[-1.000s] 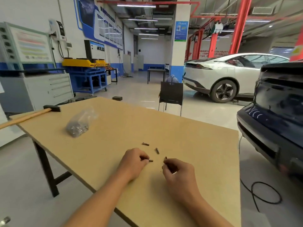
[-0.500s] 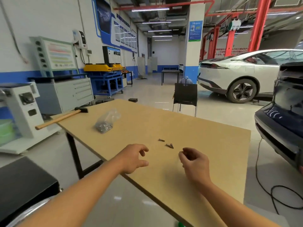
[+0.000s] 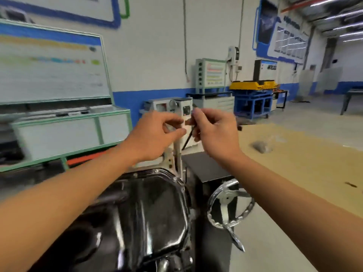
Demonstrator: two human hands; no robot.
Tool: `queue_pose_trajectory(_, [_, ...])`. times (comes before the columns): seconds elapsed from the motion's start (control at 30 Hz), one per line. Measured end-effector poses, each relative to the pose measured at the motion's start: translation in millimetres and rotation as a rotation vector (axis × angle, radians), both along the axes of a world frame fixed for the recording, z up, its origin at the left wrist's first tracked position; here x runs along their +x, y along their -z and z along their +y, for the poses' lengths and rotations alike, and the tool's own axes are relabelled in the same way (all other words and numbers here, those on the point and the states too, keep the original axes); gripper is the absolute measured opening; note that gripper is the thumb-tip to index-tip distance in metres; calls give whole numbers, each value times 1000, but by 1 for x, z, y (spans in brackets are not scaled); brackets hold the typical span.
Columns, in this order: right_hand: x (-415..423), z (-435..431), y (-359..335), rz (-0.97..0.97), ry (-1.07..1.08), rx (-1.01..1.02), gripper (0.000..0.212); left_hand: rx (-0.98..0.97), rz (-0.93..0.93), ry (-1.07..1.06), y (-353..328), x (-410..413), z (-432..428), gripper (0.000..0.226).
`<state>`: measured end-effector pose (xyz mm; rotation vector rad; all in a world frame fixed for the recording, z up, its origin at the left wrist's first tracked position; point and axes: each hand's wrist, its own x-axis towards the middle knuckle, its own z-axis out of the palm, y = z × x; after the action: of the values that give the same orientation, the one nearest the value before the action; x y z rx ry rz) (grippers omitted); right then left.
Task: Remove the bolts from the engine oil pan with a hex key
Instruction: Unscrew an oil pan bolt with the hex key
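Note:
The glossy black engine oil pan (image 3: 155, 214) fills the lower middle of the view, with small bolts (image 3: 156, 171) along its far rim. Both hands are raised above it. My right hand (image 3: 214, 132) pinches a thin black hex key (image 3: 187, 139) that hangs slanting down from its fingers. My left hand (image 3: 155, 134) is just left of it, thumb and fingers curled toward the key's top, and I cannot tell if they touch it. The view is blurred.
A chrome handwheel (image 3: 229, 205) sits on the black stand (image 3: 206, 167) right of the pan. The wooden table (image 3: 306, 160) with a plastic bag (image 3: 262, 146) and a loose bolt (image 3: 350, 184) lies to the right. A green-framed cabinet (image 3: 64, 126) stands at left.
The view swung left from the table with the loose bolts to the oil pan. Both hands rose from the tabletop and came together, the right now holding the hex key.

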<state>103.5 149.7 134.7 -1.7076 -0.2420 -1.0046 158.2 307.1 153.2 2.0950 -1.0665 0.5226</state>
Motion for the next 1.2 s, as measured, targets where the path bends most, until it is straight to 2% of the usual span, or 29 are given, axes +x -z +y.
queue_pose_trajectory(0.07, [13,48,8,-11,-122,-70,34,84,135,2,-1,6,54,17])
queue_pose_trajectory(0.13, [23,91,16,-45,-216,-169,32,170,190,5,2,4,99,4])
queue_pose_trajectory(0.17, [27,109,20,-63,-261,-219,30,180,187,-6,6,3,117,14])
queue_pose_trajectory(0.2, [31,125,23,-78,-307,-258,28,177,186,-18,11,2,132,26])
queue_pose_trajectory(0.27, [39,149,28,-92,-383,-305,26,135,221,-52,21,2,157,37])
queue_pose_trajectory(0.4, [61,176,37,-73,-493,-365,28,61,270,-85,38,14,193,28])
queue_pose_trajectory(0.57, [85,189,47,-67,-536,-434,28,53,301,-141,57,36,205,18])
queue_pose_trajectory(0.73, [96,187,58,-69,-543,-356,27,70,333,-106,65,50,203,12])
queue_pose_trajectory(0.97, [93,188,59,-141,-535,-489,24,68,273,-176,68,41,206,26])
queue_pose_trajectory(1.2, [96,187,60,-137,-583,-478,25,49,262,-169,68,38,208,22])
